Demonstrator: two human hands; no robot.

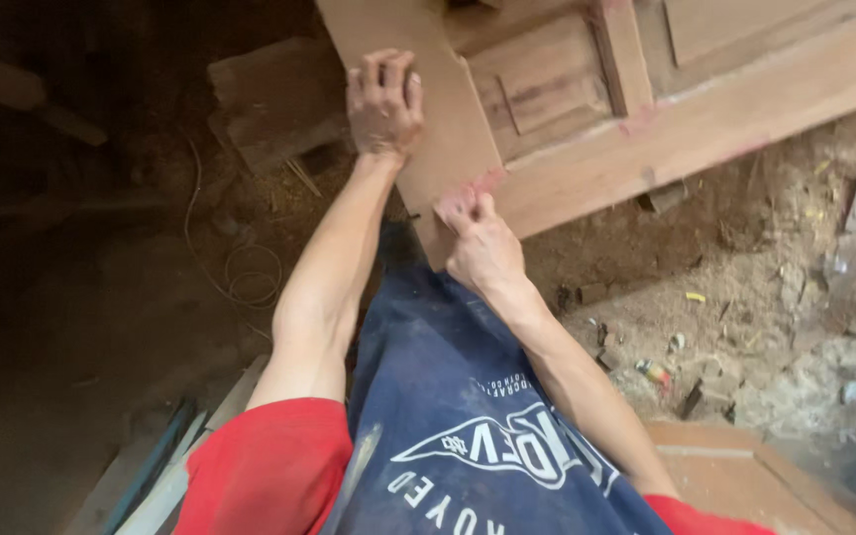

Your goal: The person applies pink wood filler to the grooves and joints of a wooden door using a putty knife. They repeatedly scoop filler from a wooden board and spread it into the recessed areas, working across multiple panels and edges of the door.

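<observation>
Navy apron (468,416) with a white printed emblem fills the bottom centre, red sleeves (269,466) either side of it, closest to the camera. Right hand (481,243) sits just above the apron, thumb and fingers pressed together, pinching the lower corner of the wooden door frame (587,129) where a pinkish-red smear marks the joint. Left hand (383,104) is further up the same frame, palm down, fingers curled over the left edge of the upright board, gripping it (knuckles up, fingertips partly hidden over the edge). Frame is a panelled piece of light brown timber, tilted, running from top centre out to the upper right; recessed panel (537,94) lies right of the left hand. Nothing blocks either hand; the left forearm crosses in front of the dark ground left of the frame.

Left of the frame: a rough wood block (269,99), a loose coil of thin wire (245,272) below it, all in deep shadow. Right of and below the frame: dirt floor (765,287) covered in sawdust, chips and small scraps, one small yellow bit (695,296), one small red-and-green wrapper-like scrap (654,373) (too small to tell more). Flat wooden board (735,476) at bottom right, planks (160,466) at bottom left beside the sleeve. Dim workshop, light only on the right side.
</observation>
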